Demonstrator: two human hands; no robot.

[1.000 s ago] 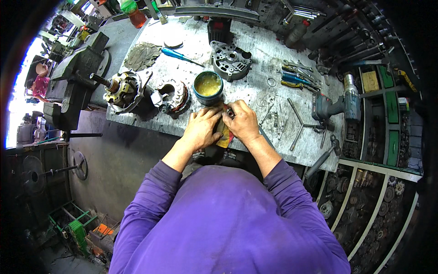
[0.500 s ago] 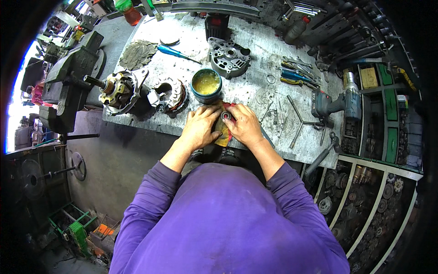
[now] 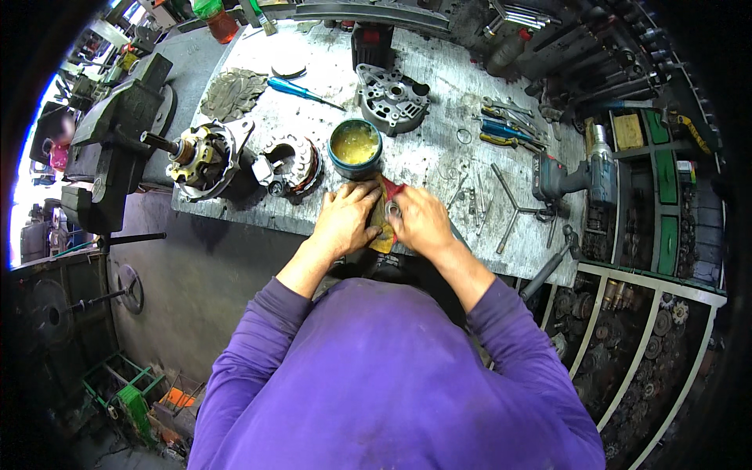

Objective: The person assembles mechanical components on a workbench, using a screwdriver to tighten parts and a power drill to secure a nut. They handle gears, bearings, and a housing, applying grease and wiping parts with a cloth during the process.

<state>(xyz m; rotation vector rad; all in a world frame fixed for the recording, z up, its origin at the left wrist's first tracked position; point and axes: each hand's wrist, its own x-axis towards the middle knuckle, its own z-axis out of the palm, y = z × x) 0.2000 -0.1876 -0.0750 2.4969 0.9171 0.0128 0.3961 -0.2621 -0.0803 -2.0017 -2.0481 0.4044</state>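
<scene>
A stained yellow-and-red rag (image 3: pixel 381 240) lies at the table's front edge between my hands. My left hand (image 3: pixel 343 219) rests on its left side, fingers stretched out over the cloth and thumb apart. With its fingers closed, my right hand (image 3: pixel 425 222) holds a small ring-shaped metal bearing (image 3: pixel 392 210) against the rag. Just beyond my hands stands an open blue tub (image 3: pixel 355 147) of yellowish grease. To its left are a copper-wound stator (image 3: pixel 290 163) and a rotor with a shaft (image 3: pixel 200 160). A grey alternator housing (image 3: pixel 393 98) sits farther back.
A black vise (image 3: pixel 117 133) stands at the left. Blue screwdriver (image 3: pixel 304 91) and crumpled gloves (image 3: pixel 233 94) lie at the back left. Right of my hands are pliers (image 3: pixel 509 135), a three-armed wrench (image 3: pixel 515 208), a cordless impact wrench (image 3: pixel 576 177) and a hammer (image 3: pixel 548 270). Parts shelves (image 3: pixel 627 345) stand beside the table.
My right hand has turned and shifted slightly right, its fingers now curled more over the bearing. The left hand stays nearly in place on the rag.
</scene>
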